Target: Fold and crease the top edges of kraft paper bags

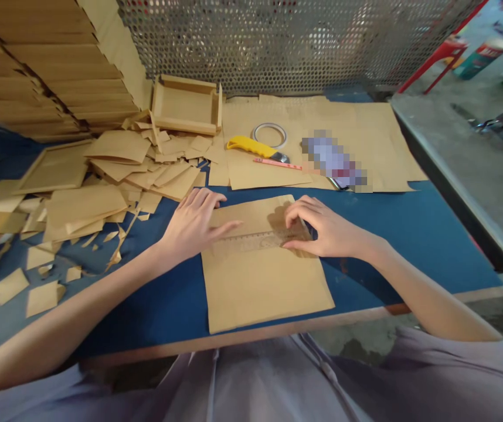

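A sheet of brown cardboard [269, 287] lies on the blue tabletop in front of me. Across it rests a clear plastic ruler [254, 241], its markings along the far edge. My left hand [195, 225] lies at the sheet's left edge, fingers apart and thumb stretched over the ruler's left end. At the other end, my right hand [319, 228] has its thumb and curled fingers on the ruler; the fingertips partly cover that end. Beyond the sheet are a yellow utility knife [251, 146], a roll of tape [269, 135] and a pink pencil-like stick [278, 163].
Cardboard scraps [87, 208] cover the left side of the table. An open cardboard tray [185, 105] stands behind them, beside tall cardboard stacks [53, 58]. Flat sheets [379, 140] lie at the back under a blurred phone-like object [335, 161]. Perforated metal [251, 47] closes off the rear.
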Demonstrator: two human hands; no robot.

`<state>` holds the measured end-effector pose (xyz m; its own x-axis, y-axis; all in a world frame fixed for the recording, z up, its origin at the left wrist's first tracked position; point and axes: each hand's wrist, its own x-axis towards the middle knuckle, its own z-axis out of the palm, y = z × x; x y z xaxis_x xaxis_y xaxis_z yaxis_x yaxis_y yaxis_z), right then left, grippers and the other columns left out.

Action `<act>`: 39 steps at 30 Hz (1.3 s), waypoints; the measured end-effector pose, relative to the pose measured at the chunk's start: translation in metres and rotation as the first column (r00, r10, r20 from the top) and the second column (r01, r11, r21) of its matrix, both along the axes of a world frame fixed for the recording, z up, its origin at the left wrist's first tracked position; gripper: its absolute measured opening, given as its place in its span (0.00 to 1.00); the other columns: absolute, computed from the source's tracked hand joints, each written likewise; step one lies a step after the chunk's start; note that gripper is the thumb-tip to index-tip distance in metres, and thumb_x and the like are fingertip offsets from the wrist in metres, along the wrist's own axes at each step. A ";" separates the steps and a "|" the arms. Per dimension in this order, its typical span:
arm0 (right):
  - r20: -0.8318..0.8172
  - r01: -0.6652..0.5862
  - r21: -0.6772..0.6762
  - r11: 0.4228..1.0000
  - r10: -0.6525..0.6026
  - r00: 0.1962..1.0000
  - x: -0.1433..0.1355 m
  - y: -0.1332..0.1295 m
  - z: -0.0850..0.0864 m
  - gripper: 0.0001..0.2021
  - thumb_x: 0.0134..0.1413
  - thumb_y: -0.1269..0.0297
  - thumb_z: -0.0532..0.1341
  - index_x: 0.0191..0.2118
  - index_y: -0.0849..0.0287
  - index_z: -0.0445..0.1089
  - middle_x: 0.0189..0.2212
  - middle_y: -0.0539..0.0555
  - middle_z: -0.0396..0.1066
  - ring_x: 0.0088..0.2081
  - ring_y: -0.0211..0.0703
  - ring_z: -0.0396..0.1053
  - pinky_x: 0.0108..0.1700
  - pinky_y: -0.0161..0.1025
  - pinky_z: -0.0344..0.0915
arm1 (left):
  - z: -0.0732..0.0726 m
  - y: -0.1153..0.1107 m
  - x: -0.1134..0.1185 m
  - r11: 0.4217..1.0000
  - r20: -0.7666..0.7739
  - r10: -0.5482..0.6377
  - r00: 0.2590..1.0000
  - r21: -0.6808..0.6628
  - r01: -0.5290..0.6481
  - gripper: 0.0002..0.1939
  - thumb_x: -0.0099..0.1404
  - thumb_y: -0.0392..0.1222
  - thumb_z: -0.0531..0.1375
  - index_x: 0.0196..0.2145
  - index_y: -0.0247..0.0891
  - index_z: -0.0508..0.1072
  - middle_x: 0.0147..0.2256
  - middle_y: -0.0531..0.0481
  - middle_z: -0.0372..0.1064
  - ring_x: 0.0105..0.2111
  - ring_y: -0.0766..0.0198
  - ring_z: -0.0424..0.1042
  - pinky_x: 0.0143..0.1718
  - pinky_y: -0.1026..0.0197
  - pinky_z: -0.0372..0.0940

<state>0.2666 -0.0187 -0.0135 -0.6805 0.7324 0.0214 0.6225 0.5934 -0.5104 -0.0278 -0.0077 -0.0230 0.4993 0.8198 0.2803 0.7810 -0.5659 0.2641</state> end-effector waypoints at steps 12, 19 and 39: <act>-0.296 0.387 0.142 0.911 -0.334 0.895 0.046 0.031 -0.008 0.10 0.60 0.62 0.60 0.47 0.55 0.69 0.36 0.56 0.74 0.37 0.47 0.73 0.41 0.45 0.69 | 0.013 0.002 -0.002 0.878 0.373 0.088 0.924 -0.467 0.104 0.14 0.59 0.51 0.63 0.31 0.37 0.71 0.33 0.49 0.69 0.33 0.63 0.68 0.36 0.61 0.63; -0.378 0.461 0.237 0.855 -0.356 0.855 0.027 0.027 -0.012 0.11 0.58 0.54 0.61 0.43 0.52 0.71 0.45 0.60 0.73 0.52 0.57 0.69 0.56 0.58 0.63 | 0.032 -0.004 0.001 0.668 0.529 0.282 0.800 -0.707 0.232 0.17 0.59 0.54 0.64 0.35 0.38 0.68 0.26 0.53 0.71 0.23 0.67 0.68 0.21 0.68 0.58; -0.670 0.399 -0.509 0.763 -0.642 0.373 -0.007 0.009 -0.018 0.35 0.48 0.59 0.70 0.63 0.47 0.61 0.44 0.49 0.79 0.48 0.51 0.76 0.54 0.52 0.71 | 0.015 0.001 0.000 0.820 0.771 0.421 0.477 -0.548 0.162 0.37 0.55 0.49 0.70 0.60 0.43 0.65 0.43 0.45 0.77 0.45 0.52 0.76 0.47 0.53 0.72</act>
<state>0.2591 -0.0099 -0.0320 0.0563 0.9939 0.0948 0.0409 0.0926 -0.9949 -0.0280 -0.0062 -0.0082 0.1286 0.9913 0.0262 0.0525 -0.0332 0.9981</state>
